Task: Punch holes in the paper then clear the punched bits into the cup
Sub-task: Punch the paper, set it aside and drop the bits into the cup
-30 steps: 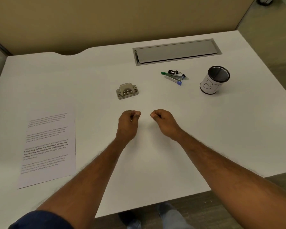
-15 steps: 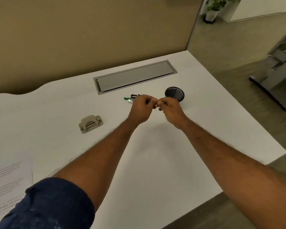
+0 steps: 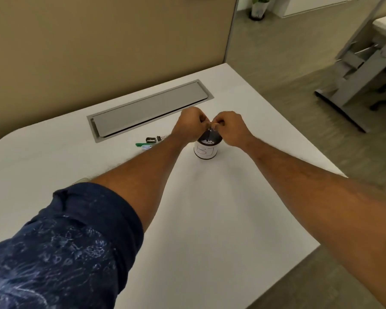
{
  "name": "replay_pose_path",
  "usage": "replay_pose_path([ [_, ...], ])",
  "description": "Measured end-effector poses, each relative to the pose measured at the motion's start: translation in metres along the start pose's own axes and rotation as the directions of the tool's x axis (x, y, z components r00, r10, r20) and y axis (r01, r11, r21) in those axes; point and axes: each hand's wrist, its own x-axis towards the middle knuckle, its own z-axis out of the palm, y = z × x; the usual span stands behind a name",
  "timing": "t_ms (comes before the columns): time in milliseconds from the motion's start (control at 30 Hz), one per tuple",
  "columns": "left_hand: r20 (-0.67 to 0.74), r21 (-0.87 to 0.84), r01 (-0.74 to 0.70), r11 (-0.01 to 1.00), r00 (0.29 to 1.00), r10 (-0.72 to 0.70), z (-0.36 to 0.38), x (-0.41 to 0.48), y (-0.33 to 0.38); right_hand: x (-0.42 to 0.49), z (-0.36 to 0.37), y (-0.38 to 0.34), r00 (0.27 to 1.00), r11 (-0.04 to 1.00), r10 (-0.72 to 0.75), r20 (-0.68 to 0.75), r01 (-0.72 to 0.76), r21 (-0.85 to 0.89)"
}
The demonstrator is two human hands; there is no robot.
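Hands meet directly above the cup [image 3: 206, 150], which stands upright on the white surface [image 3: 210, 219] with white bits visible inside it and handwritten letters on its label. Left hand [image 3: 188, 126] and right hand [image 3: 231, 128] both have their fingers [image 3: 202, 119] curled and pinched together, tips nearly touching over the cup's mouth; whatever they hold is too small to make out. Just left of the cup lie a green pen [image 3: 140, 144] and binder clips [image 3: 154, 139]. A grey cable tray lid [image 3: 147, 110] sits behind.
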Motion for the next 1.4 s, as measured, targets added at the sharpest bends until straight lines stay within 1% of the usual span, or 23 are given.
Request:
replay_pose_path([
  [100,0.091,0.189,-0.064,0.98,0.995,0.048,0.001,0.009,-0.002,0.004,-0.003,0.006,0.998,0.993,-0.058,0.039,0.062,-0.105],
  [167,0.148,0.313,-0.115,0.943,0.986,0.071,0.002,0.011,-0.003,0.006,-0.003,0.008,0.995,0.981,-0.081,0.058,0.09,-0.172],
  [233,0.158,0.397,-0.168,0.902,0.981,0.113,0.002,0.01,-0.002,0.009,-0.004,0.007,0.994,0.971,-0.093,0.053,0.102,-0.216],
  [300,0.136,0.442,-0.201,0.875,0.978,0.156,0.001,0.01,-0.002,0.01,-0.004,0.005,0.994,0.963,-0.099,0.048,0.107,-0.246],
  [433,0.116,0.469,-0.199,0.861,0.98,0.164,-0.002,0.011,-0.002,0.009,-0.005,0.002,0.992,0.944,-0.101,0.08,0.121,-0.307],
  [567,0.146,0.523,-0.234,0.819,0.972,0.184,-0.004,0.008,-0.005,0.006,-0.006,-0.001,0.982,0.887,-0.12,0.142,0.171,-0.43],
  [633,0.164,0.535,-0.269,0.801,0.963,0.213,-0.005,0.005,-0.008,0.004,-0.006,-0.001,0.984,0.894,-0.124,0.131,0.168,-0.415],
  [700,0.138,0.514,-0.28,0.811,0.96,0.245,-0.009,0.001,-0.01,0.002,-0.007,-0.002,0.988,0.914,-0.12,0.097,0.148,-0.379],
  [767,0.076,0.484,-0.264,0.835,0.963,0.26,-0.011,-0.004,-0.011,-0.001,-0.009,-0.003,0.994,0.936,-0.103,0.045,0.112,-0.335],
  [833,0.022,0.444,-0.216,0.87,0.973,0.231,-0.012,-0.009,-0.013,-0.004,-0.009,-0.005,0.996,0.944,-0.085,0.021,0.087,-0.317],
  [900,0.015,0.378,-0.178,0.909,0.982,0.186,-0.013,-0.015,-0.017,-0.008,-0.008,-0.006,0.997,0.945,-0.062,0.051,0.075,-0.319],
  [967,0.053,0.264,-0.159,0.951,0.987,0.15,-0.015,-0.023,-0.021,-0.011,-0.007,-0.007,0.997,0.97,-0.024,0.078,0.042,-0.238],
  [1033,0.064,0.079,-0.112,0.991,0.992,0.107,-0.019,-0.034,-0.025,-0.016,-0.005,-0.01,0.998,0.995,0.0,0.059,0.006,-0.104],
  [1067,0.05,-0.009,-0.08,0.997,0.995,0.081,-0.021,-0.041,-0.026,-0.02,-0.004,-0.011,0.999,1.0,0.024,0.038,-0.024,-0.006],
  [1100,0.033,-0.09,-0.05,0.995,0.998,0.053,-0.023,-0.049,-0.028,-0.025,-0.003,-0.013,0.997,0.987,0.071,0.029,-0.074,0.144],
  [1133,0.021,-0.172,-0.022,0.985,0.999,0.026,-0.026,-0.057,-0.03,-0.032,-0.002,-0.017,0.99,0.932,0.13,0.049,-0.139,0.336],
  [1167,0.016,-0.256,-0.001,0.967,1.0,0.005,-0.029,-0.067,-0.031,-0.04,0.0,-0.021,0.979,0.831,0.18,0.091,-0.201,0.519],
  [1200,0.013,-0.329,0.013,0.944,1.0,-0.009,-0.032,-0.078,-0.033,-0.048,0.002,-0.025,0.967,0.71,0.208,0.144,-0.251,0.658],
  [1233,0.006,-0.388,0.022,0.922,1.0,-0.021,-0.036,-0.089,-0.035,-0.056,0.004,-0.028,0.956,0.6,0.218,0.196,-0.29,0.746],
  [1267,-0.005,-0.431,0.027,0.902,0.999,-0.032,-0.039,-0.102,-0.039,-0.064,0.008,-0.032,0.946,0.516,0.218,0.24,-0.32,0.795],
  [1300,-0.021,-0.458,0.027,0.888,0.999,-0.041,-0.042,-0.115,-0.044,-0.071,0.013,-0.036,0.939,0.461,0.211,0.273,-0.342,0.819],
  [1333,-0.041,-0.458,0.027,0.889,0.998,-0.051,-0.045,-0.129,-0.051,-0.079,0.019,-0.04,0.932,0.427,0.205,0.299,-0.36,0.829],
  [1400,-0.089,-0.373,0.037,0.927,0.993,-0.076,-0.049,-0.159,-0.068,-0.094,0.034,-0.049,0.92,0.409,0.201,0.337,-0.391,0.824],
])
